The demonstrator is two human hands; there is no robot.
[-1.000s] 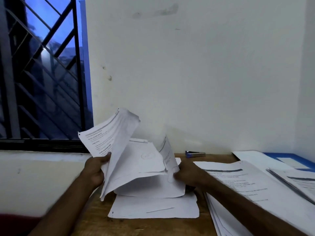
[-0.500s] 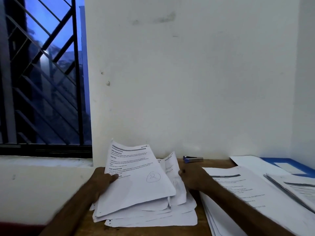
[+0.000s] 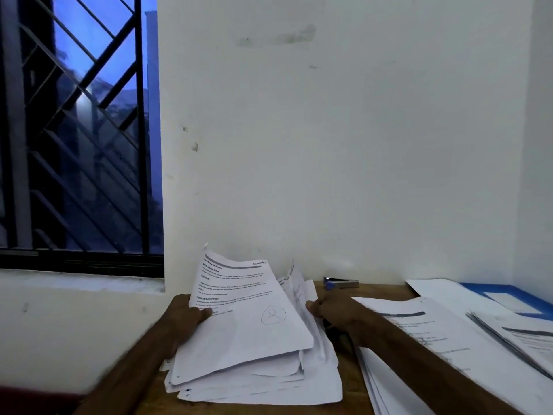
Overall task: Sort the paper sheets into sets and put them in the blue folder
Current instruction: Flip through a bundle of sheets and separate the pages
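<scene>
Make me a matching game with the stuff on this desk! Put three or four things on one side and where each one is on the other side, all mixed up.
Things:
1. stapler
2. blue folder
3. sheet with a circled 2
4. left hand

Places:
A. on top of the pile between the hands
B. at the far right, partly under papers
C. gripping the pile's left edge
D. at the back of the desk by the wall

Pairs: 1-D, 2-B, 3-A, 4-C

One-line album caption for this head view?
Both hands, left hand and right hand, hold a loose paper stack beside the blue folder.
</scene>
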